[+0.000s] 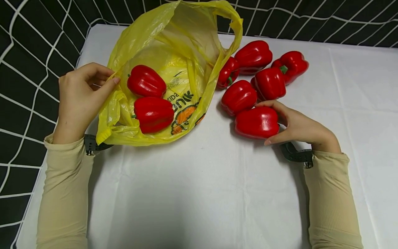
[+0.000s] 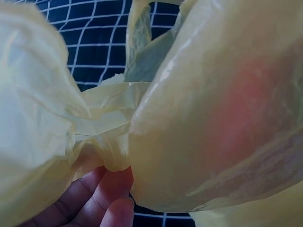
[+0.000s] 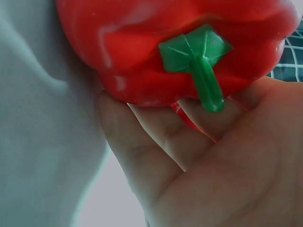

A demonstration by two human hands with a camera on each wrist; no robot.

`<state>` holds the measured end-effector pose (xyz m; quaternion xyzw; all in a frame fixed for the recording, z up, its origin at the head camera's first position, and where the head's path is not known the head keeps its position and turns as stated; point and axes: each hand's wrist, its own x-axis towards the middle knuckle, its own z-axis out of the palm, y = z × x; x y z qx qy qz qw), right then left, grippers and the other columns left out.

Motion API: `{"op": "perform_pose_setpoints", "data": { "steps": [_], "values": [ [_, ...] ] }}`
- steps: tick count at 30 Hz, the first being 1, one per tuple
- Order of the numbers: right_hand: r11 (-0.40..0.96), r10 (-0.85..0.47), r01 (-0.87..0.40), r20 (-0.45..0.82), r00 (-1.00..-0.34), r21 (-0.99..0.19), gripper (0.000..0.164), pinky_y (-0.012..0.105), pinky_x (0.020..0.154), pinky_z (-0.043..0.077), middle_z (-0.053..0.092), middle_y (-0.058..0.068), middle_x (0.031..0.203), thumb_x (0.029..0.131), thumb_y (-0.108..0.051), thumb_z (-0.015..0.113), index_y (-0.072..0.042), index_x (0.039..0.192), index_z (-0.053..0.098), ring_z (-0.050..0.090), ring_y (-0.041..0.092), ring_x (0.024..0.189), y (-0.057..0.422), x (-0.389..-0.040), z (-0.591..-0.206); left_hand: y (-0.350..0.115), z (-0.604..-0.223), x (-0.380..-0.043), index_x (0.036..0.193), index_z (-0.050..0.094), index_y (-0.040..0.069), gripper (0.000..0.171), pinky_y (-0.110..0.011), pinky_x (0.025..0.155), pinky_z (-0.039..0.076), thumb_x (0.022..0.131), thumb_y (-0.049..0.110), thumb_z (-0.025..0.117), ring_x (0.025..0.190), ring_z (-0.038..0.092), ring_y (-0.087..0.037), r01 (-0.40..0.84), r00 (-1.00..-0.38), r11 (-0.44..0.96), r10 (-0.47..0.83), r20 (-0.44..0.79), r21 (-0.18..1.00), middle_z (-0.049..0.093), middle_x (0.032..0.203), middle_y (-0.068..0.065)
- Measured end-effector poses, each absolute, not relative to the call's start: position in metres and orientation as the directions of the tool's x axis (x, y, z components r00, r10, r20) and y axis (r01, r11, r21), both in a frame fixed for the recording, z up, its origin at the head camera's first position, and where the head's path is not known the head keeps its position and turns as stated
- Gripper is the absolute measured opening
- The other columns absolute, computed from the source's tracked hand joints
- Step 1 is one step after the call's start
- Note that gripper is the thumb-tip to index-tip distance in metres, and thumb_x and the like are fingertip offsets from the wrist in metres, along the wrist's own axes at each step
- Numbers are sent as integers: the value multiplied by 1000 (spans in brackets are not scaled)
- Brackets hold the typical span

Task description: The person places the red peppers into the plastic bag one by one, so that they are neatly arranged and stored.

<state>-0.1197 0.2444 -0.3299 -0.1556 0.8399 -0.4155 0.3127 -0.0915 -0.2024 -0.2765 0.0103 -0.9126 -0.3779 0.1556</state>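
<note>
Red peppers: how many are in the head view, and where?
8: two peppers in the yellow bag, six to its right, including one at the right hand; more may be hidden.

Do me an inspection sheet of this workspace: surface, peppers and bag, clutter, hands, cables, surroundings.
Surface: white table, faintly creased.
Job's things: two red peppers inside the open yellow bag; six more outside, to its right, counting the gripped one.
Clutter: nothing seen.
Hands: left hand pinches the bag's edge; right hand grips the nearest outside pepper.
Cables: nothing seen.
Surroundings: dark backdrop with white grid lines, far and left sides.
</note>
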Motion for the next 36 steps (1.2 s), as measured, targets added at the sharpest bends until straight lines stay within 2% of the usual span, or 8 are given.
{"op": "perform_pose_setpoints", "data": {
  "steps": [13,27,36],
  "values": [
    [626,-538,-81,-354,-765,-776,83,23,84,49,45,-4,129,69,-8,84,-21,138,39,39,15,120,244,-116,-322,-202,-277,-92,97,71,-3,23,-5,67,44,85,16,71,69,51,6,106,-950,717,-132,283,689,69,91,-16],
    [578,-584,-151,-278,-762,-802,87,21,85,48,46,-3,129,65,-4,85,-20,139,40,40,14,119,234,-110,-310,-205,-276,-91,96,71,-3,22,-4,66,43,85,16,71,68,51,7,105,-947,718,-140,290,688,69,91,-17],
    [534,-546,-126,-226,-807,-836,86,20,84,49,45,-2,129,66,-3,84,-21,138,40,40,17,119,221,-108,-300,-203,-276,-92,97,70,-3,22,-5,67,44,86,16,70,69,52,5,108,-950,715,-129,283,691,68,90,-16]
  ]
}}
